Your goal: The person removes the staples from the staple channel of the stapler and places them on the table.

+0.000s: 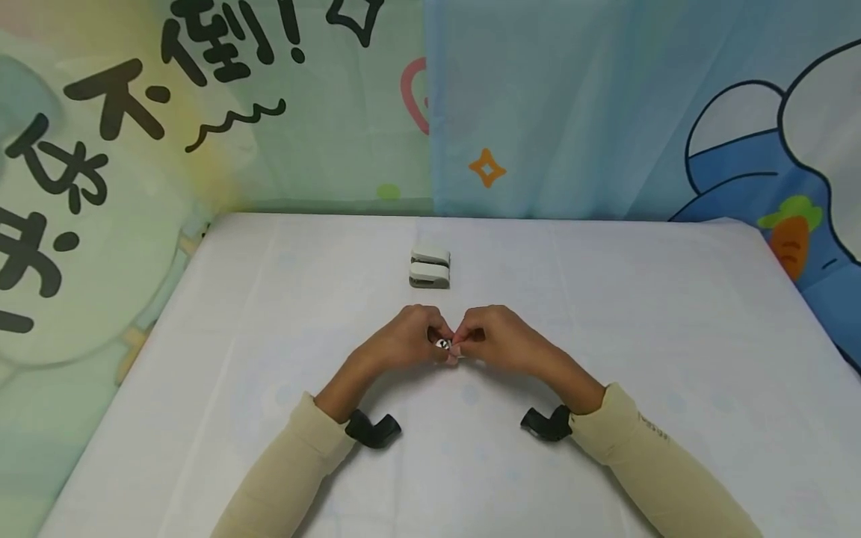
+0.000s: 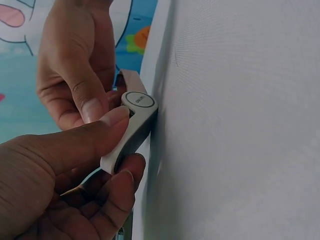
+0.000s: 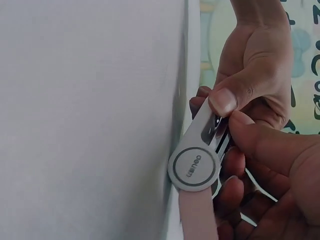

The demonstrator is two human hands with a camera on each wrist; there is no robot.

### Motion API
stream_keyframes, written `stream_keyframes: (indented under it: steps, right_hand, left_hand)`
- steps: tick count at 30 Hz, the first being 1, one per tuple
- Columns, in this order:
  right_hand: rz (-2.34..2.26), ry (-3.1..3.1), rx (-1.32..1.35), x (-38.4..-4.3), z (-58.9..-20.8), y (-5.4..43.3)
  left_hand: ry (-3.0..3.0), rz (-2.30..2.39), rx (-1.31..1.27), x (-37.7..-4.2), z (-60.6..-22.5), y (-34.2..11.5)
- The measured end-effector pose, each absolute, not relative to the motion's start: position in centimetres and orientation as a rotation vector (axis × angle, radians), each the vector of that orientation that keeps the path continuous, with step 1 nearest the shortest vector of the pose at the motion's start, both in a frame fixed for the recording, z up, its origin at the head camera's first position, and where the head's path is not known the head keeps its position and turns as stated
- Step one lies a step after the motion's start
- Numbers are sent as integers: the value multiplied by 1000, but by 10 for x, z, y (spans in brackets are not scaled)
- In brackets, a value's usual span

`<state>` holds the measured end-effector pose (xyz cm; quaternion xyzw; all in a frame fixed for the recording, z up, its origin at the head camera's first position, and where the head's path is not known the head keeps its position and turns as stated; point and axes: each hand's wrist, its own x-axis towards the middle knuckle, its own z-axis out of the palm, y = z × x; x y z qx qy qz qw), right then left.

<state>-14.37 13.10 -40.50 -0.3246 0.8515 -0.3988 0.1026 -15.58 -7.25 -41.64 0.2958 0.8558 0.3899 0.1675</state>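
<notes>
Both hands meet over the white tabletop around a small white folding tool [image 1: 443, 344]. Its round pivot disc [image 3: 194, 168] carries printed lettering and a dark ring. From the disc a white arm runs one way and a pale pinkish arm [image 3: 199, 212] the other, with shiny metal between. My left hand [image 1: 410, 336] grips the white arm, thumb on top and fingertips beneath, as the left wrist view shows. My right hand [image 1: 501, 340] pinches at the tool's metal edge with its thumb, fingers curled underneath. The fingers hide part of the tool.
Beyond the hands, a small off-white and grey object [image 1: 430, 267] with two rounded ridges rests on the white-covered table [image 1: 605, 299]. Printed curtains [image 1: 551, 112] hang behind the table's far edge and along its left side. Black wrist cameras [image 1: 374, 430] sit at both cuffs.
</notes>
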Motion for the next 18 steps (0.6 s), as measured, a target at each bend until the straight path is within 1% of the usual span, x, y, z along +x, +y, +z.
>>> stream_keyframes:
  steps: [6, 13, 18]
  right_hand:
    - [-1089, 2577, -1053, -144, -404, 128]
    - [-1009, 2629, -1032, -142, -402, 126]
    - [-948, 2617, -1118, -141, -401, 125]
  left_hand:
    - [2443, 1107, 838, -157, -417, -73]
    - [2437, 1130, 833, -159, -419, -73]
    - [2456, 1116, 856, -159, -420, -73]
